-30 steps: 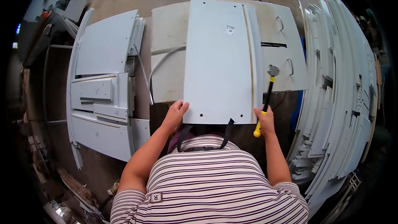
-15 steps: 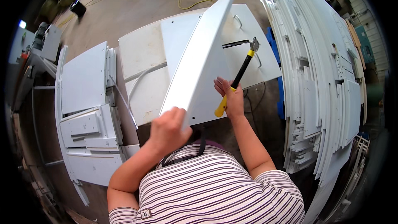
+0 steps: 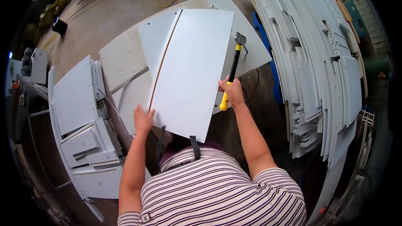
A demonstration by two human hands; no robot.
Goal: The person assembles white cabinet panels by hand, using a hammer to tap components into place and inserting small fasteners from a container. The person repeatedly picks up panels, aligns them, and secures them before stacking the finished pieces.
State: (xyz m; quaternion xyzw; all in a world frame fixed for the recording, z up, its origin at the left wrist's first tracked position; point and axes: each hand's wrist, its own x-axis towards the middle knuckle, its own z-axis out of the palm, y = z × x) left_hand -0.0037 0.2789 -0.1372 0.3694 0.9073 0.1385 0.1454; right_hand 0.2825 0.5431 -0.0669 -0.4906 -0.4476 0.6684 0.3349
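At the white panel (image 3: 190, 67), left hand (image 3: 143, 120) half-open, right hand (image 3: 234, 93) around yellow-handled hammer (image 3: 233, 69).

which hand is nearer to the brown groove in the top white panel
Left: the left hand is at the left edge of the white panel, by the near end of the brown groove. The right hand is across at the right edge, holding the hammer.

A grooved white panel (image 3: 190, 71) slants beside a yellow-and-black hammer (image 3: 235, 63), head forward.
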